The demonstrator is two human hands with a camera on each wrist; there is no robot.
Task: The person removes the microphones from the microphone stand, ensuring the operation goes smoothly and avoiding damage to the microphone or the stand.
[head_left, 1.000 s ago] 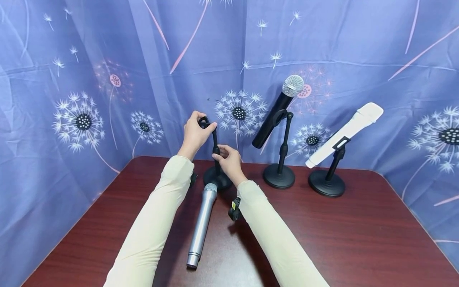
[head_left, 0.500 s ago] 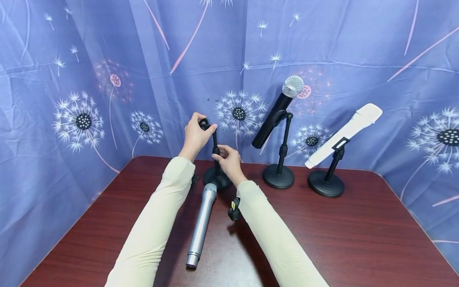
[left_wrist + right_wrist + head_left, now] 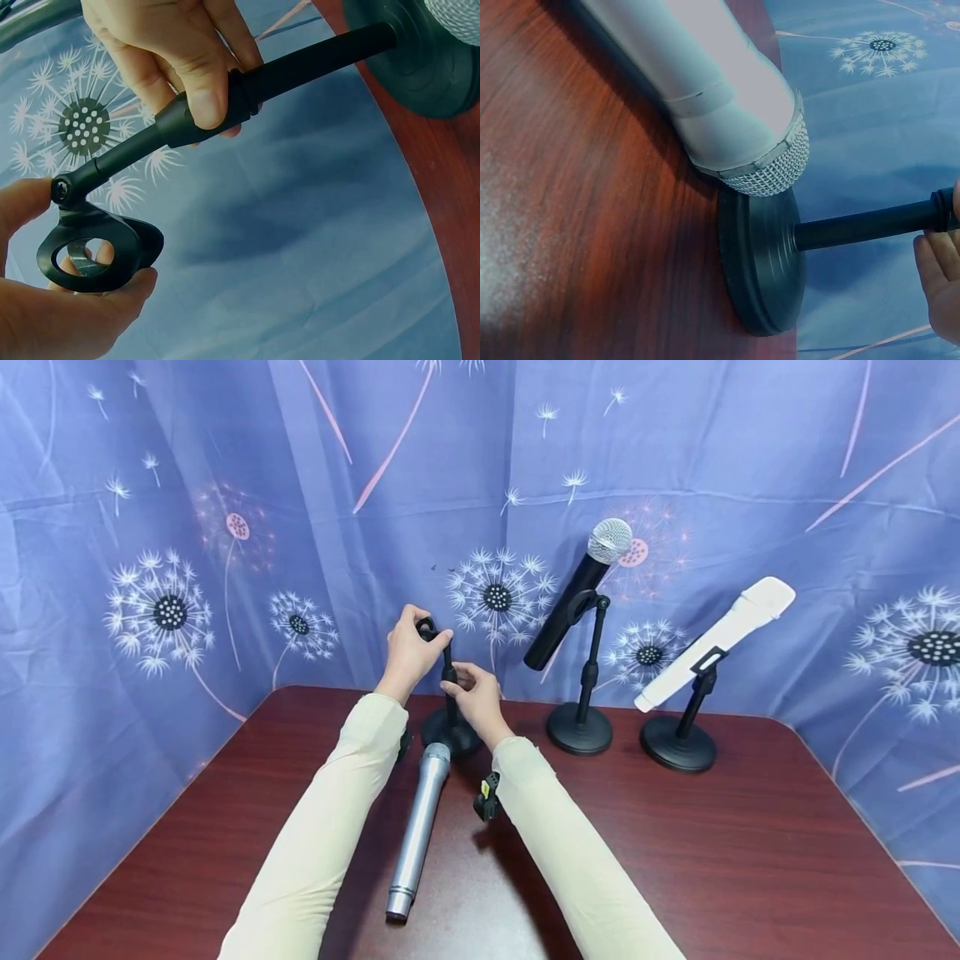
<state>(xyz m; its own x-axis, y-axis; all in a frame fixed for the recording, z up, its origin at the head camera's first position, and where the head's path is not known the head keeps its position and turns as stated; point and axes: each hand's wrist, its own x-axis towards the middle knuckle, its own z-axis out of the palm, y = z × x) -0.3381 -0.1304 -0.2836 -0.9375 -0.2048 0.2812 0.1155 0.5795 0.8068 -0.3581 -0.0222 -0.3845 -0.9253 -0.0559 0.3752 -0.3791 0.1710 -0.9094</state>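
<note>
In the head view a black desktop microphone stand (image 3: 467, 742) stands upright at the back of the table. My left hand (image 3: 408, 652) pinches the black clip (image 3: 135, 240) at its top, thumb and fingers on opposite sides. Lower on the pole, my right hand (image 3: 480, 703) grips the thick collar (image 3: 177, 124) between thumb and fingers. A silver microphone (image 3: 420, 827) lies on the table between my forearms. Its mesh head (image 3: 776, 165) overlaps the stand's round base (image 3: 761, 262) in the right wrist view. The clip's ring holds no microphone.
To the right, a second stand (image 3: 581, 729) bears a black microphone (image 3: 564, 614) with a silver head, tilted. Beyond it a third stand (image 3: 678, 745) carries a white microphone (image 3: 716, 647). A blue dandelion-print curtain (image 3: 375, 552) hangs behind the reddish-brown table (image 3: 735, 843).
My left hand and the clip have sunk slightly toward the collar, the upper pole showing a little shorter. The right hand stays on the collar. The head view has shifted slightly.
</note>
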